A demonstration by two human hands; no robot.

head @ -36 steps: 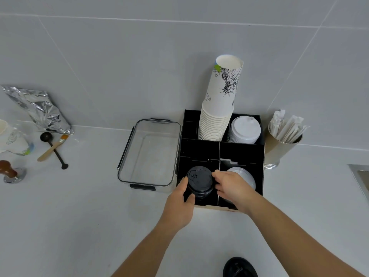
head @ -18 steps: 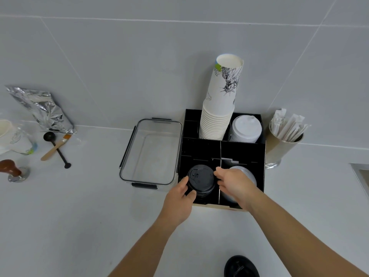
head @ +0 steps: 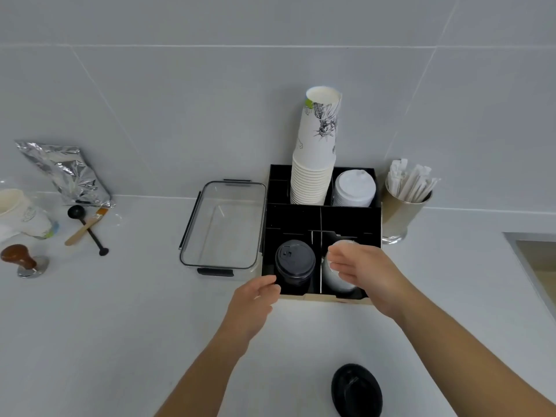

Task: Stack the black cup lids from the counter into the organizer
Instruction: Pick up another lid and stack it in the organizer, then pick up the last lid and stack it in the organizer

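i am holding my left hand (head: 252, 299) and right hand (head: 359, 270) open and empty beside the black lid stack (head: 294, 261) standing in the organizer (head: 325, 218)'s front-left compartment, since one black lid (head: 356, 389) is lying on the counter (head: 120, 326).

A stack of black lids (head: 295, 261) sits in the organizer's (head: 322, 215) front left slot, both open hands, left (head: 254, 299) and right (head: 361, 270), just off it, another lid (head: 356, 389) on the surface (head: 120, 326).

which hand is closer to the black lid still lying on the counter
Right. The right hand hovers over the organizer, straight beyond the loose black lid; the left hand sits farther off to its left.
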